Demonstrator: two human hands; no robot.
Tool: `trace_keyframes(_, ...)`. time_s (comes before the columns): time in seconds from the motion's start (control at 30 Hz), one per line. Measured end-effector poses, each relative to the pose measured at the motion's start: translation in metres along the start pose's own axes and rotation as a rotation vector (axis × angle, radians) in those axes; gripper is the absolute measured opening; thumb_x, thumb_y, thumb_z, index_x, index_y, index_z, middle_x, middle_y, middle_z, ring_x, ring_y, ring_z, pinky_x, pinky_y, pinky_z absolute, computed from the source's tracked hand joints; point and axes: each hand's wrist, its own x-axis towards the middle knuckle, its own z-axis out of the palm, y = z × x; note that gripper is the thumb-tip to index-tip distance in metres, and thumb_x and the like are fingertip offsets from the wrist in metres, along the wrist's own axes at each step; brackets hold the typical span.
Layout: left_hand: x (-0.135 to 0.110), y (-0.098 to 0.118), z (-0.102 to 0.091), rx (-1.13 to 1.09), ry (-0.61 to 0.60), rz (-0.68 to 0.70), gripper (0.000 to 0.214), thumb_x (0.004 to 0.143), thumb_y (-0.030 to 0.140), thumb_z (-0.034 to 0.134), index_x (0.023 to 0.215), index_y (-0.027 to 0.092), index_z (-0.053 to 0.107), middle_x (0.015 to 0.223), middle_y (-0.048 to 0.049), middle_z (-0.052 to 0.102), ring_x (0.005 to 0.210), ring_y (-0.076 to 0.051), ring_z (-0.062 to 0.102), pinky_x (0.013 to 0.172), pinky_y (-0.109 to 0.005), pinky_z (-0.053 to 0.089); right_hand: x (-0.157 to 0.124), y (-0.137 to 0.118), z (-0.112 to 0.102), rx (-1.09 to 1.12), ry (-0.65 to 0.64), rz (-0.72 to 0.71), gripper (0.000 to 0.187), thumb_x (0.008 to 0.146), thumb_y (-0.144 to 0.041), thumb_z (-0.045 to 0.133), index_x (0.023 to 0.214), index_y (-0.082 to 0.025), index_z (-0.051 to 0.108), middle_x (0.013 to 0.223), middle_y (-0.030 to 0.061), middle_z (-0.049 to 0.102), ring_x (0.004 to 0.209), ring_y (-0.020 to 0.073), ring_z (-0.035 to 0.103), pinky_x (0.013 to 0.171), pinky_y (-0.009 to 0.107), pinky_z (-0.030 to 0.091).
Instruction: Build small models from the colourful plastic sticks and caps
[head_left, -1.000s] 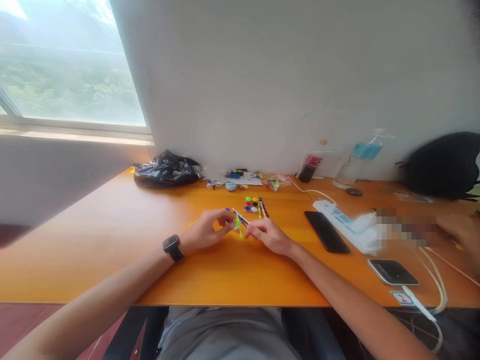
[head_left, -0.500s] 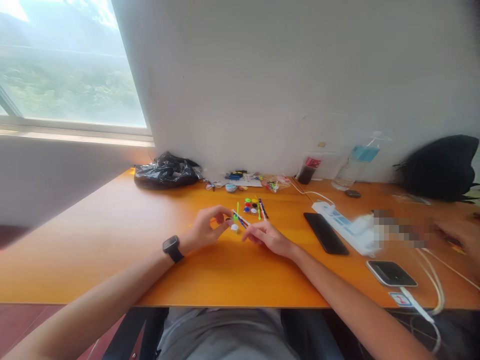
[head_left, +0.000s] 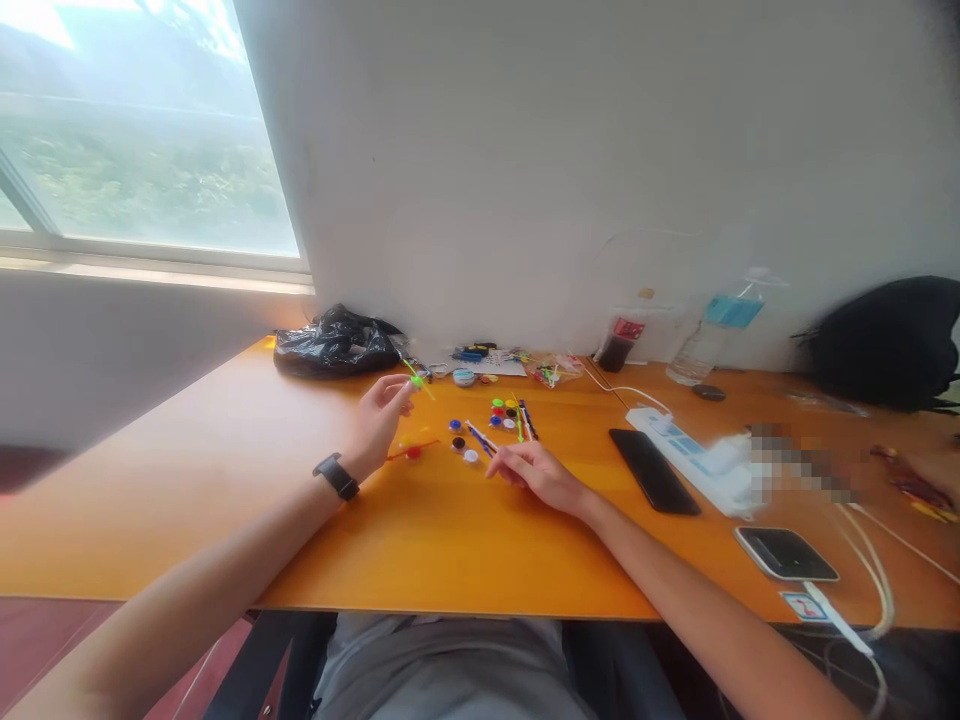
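Note:
My left hand (head_left: 382,415), wearing a black watch, is raised over the table. Thumb and fingers pinch a small round green piece (head_left: 417,382) with a thin yellow-green stick crossing it. Below that hand lies a red round piece (head_left: 413,452) with an orange-red stick. Fingers of my right hand (head_left: 536,475) are curled on the near ends of thin blue and white sticks (head_left: 480,436); their grip is partly hidden. Left of these sticks sit a blue round piece (head_left: 455,426), a black one (head_left: 458,444) and a white one (head_left: 470,457).
Behind my right hand are several coloured round pieces (head_left: 497,404) and more sticks (head_left: 529,420). Farther back lie a black plastic bag (head_left: 337,345) and white paper (head_left: 502,362). A black phone (head_left: 654,470), power strip (head_left: 679,445) and water bottle (head_left: 690,350) stand right.
My left hand has moved left and away from me, carrying the green round piece with its stick. The red, black and blue pieces are now uncovered. My right hand has hardly moved.

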Motion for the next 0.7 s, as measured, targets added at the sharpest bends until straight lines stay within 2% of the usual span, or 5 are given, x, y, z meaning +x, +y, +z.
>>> trace_keyframes(0.27, 0.009, -0.009, -0.006, 0.020, 0.022, 0.005, 0.041, 0.076, 0.048, 0.087, 0.090, 0.018, 0.062, 0.090, -0.0043, 0.071, 0.077, -0.015, 0.063, 0.071, -0.029, 0.050, 0.000, -0.005, 0.001, -0.018, 0.006, 0.013, 0.066, 0.101, -0.070, 0.049, 0.091, -0.013, 0.081, 0.067, 0.0009, 0.053, 0.060, 0.0126, 0.043, 0.058, 0.027, 0.033)
trace_keyframes(0.33, 0.009, -0.008, -0.006, -0.024, 0.040, -0.006, 0.042, 0.076, 0.042, 0.087, 0.096, 0.019, 0.058, 0.090, -0.0028, 0.070, 0.075, -0.014, 0.063, 0.073, -0.030, 0.052, 0.000, -0.006, 0.001, -0.019, 0.009, 0.015, 0.067, 0.101, -0.070, 0.049, 0.091, -0.013, 0.081, 0.066, 0.0007, 0.052, 0.060, 0.0123, 0.043, 0.058, 0.027, 0.033)
trace_keyframes(0.47, 0.009, -0.004, -0.007, -0.034, 0.020, -0.016, 0.055, 0.076, 0.033, 0.083, 0.123, 0.024, 0.055, 0.091, -0.0013, 0.073, 0.081, -0.016, 0.067, 0.078, -0.033, 0.054, -0.001, -0.006, 0.001, -0.005, -0.013, 0.018, 0.064, 0.103, -0.068, 0.048, 0.091, -0.013, 0.081, 0.068, 0.0003, 0.053, 0.058, 0.0115, 0.041, 0.057, 0.027, 0.033)
trace_keyframes(0.57, 0.010, -0.006, -0.010, 0.079, -0.053, 0.003, 0.039, 0.077, 0.036, 0.082, 0.109, 0.020, 0.066, 0.094, -0.0049, 0.074, 0.089, -0.020, 0.069, 0.081, -0.033, 0.054, -0.002, -0.006, 0.001, -0.019, -0.014, 0.017, 0.064, 0.103, -0.067, 0.048, 0.091, -0.013, 0.080, 0.069, 0.0012, 0.055, 0.059, 0.0118, 0.042, 0.058, 0.027, 0.034)
trace_keyframes(0.7, 0.013, -0.012, -0.013, 0.318, -0.111, 0.060, 0.030, 0.076, 0.041, 0.081, 0.093, 0.019, 0.069, 0.092, -0.0057, 0.074, 0.085, -0.021, 0.070, 0.074, -0.032, 0.053, -0.002, -0.007, 0.001, -0.077, -0.008, 0.019, 0.062, 0.102, -0.067, 0.049, 0.091, -0.014, 0.080, 0.068, 0.0008, 0.054, 0.058, 0.0119, 0.040, 0.057, 0.028, 0.033)
